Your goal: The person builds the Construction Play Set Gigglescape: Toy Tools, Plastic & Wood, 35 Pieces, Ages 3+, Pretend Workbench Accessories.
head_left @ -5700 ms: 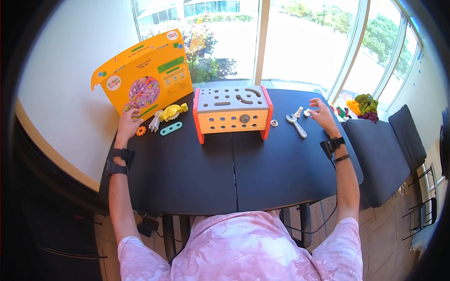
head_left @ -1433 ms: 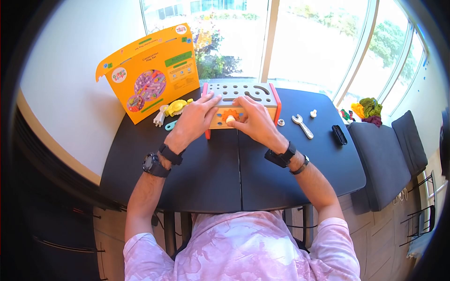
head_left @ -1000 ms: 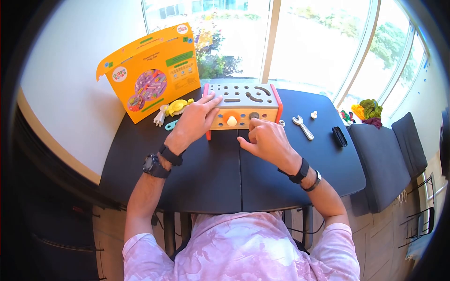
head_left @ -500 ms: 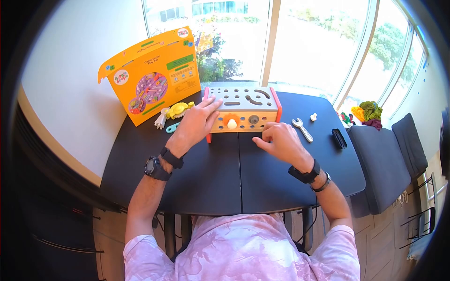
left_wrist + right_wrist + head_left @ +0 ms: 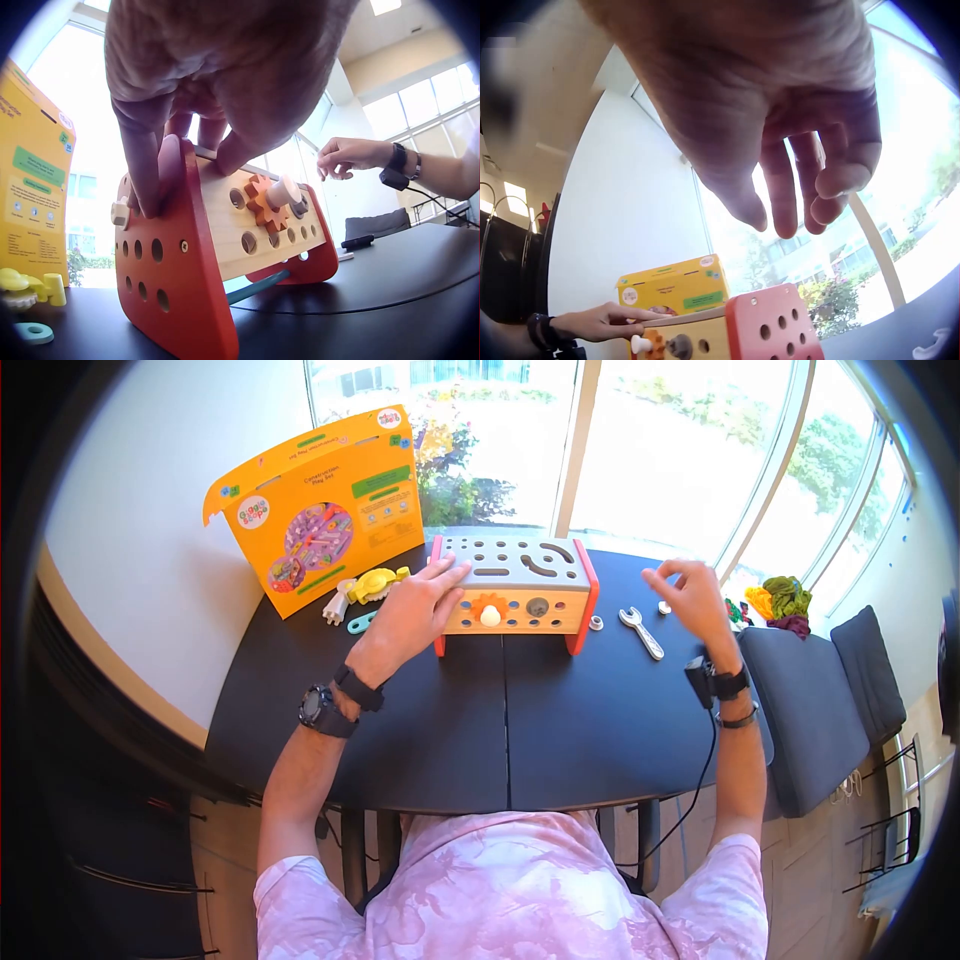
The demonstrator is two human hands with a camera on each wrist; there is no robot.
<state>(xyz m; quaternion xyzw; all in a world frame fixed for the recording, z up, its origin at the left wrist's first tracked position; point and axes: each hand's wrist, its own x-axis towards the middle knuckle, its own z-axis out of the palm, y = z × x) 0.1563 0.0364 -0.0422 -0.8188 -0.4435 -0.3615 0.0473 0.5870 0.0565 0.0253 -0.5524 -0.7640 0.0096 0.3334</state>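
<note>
In the head view, my left hand (image 5: 415, 615) grips the left end of a toy workbench (image 5: 565, 607) with a grey top, wooden front and red sides. The left wrist view has its fingers wrapped over the red side panel (image 5: 169, 262). On the front, an orange gear (image 5: 259, 202) is held by a white toy bolt (image 5: 283, 193); a grey round piece (image 5: 537, 607) sits to its right. My right hand (image 5: 692, 600) is raised over the table's right side, loosely bent and holding nothing. Close to its fingers is a second white bolt (image 5: 664, 608).
A grey toy wrench (image 5: 641, 633) and a small white nut (image 5: 596, 623) lie right of the workbench. Left of it are yellow toy pieces (image 5: 375, 583) and a teal strip (image 5: 361, 623), before an upright yellow box (image 5: 320, 510). A black object (image 5: 358, 242) lies at the right.
The orange gear and a white bolt went from the table onto the workbench front. My right hand then left the front and moved right. My left hand came onto the workbench and stays there.
</note>
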